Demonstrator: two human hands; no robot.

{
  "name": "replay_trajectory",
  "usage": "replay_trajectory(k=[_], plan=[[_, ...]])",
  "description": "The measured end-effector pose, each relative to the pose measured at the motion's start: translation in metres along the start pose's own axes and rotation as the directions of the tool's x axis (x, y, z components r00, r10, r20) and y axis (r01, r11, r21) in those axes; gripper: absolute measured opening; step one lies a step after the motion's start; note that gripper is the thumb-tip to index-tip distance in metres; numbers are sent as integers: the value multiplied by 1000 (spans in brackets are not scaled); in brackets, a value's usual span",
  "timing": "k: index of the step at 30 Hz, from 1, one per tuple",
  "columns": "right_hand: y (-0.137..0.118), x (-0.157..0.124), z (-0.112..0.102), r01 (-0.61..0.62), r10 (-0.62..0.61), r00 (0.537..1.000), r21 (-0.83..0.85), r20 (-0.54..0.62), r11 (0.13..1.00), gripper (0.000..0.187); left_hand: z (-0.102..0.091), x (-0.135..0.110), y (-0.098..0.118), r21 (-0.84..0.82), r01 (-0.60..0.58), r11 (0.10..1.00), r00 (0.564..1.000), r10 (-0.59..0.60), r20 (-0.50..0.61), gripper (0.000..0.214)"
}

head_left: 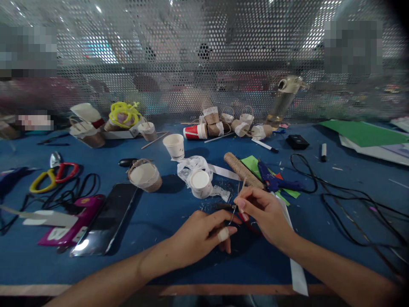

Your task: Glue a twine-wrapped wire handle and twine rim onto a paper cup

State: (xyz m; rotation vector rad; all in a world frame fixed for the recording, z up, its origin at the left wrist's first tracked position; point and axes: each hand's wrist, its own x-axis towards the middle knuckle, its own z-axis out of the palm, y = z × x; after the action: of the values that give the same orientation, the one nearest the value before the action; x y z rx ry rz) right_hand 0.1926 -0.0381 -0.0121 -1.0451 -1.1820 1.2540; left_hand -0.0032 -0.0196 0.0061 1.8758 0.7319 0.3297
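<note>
A short length of twine [233,214] is pinched between the thumb and fingertips of my right hand [263,213]. Its lower end runs down to my left hand [203,234], where the thumb and forefinger close around it. A white wrap circles a digit of the left hand. Behind the right fingers lies a roll of brown twine [243,170]. Scissors with red handles [251,224] lie partly hidden under the hands. Just beyond the left hand stands a small white cup [200,184], with white lace ribbon [193,166] heaped against it.
A twine-wrapped basket cup [145,175], a phone [105,219] and a purple glue-stick packet [72,226] are on the left. A blue glue gun [277,181] and black cables [351,204] lie right. Small finished baskets [220,123] and a bottle [283,102] line the mesh screen.
</note>
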Motion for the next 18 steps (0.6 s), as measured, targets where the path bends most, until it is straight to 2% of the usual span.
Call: replay_trajectory(k=[3, 6, 9, 11, 15, 18], plan=[[1, 0, 0, -3, 2, 1000, -33, -31, 999, 22, 2, 0, -3, 89, -23, 996, 997, 30, -77, 31], [-2, -1, 0, 9, -15, 998, -111, -55, 994, 23, 5, -1, -7, 66, -26, 997, 994, 33, -101, 29], [-5, -2, 1, 33, -47, 995, -155, -92, 987, 22, 6, -1, -9, -153, -33, 988, 993, 16, -114, 31], [-7, -3, 1, 48, -64, 993, -151, -103, 987, 20, 7, -1, -10, -317, -20, 948, 994, -16, -112, 34], [-10, -2, 2, 69, -84, 992, -153, -93, 986, 12, 7, 1, -9, -586, 39, 810, 998, -56, -12, 31], [-10, -2, 2, 71, -84, 993, -140, -86, 988, 10, 5, 4, -10, -706, 77, 704, 997, -35, 75, 28]])
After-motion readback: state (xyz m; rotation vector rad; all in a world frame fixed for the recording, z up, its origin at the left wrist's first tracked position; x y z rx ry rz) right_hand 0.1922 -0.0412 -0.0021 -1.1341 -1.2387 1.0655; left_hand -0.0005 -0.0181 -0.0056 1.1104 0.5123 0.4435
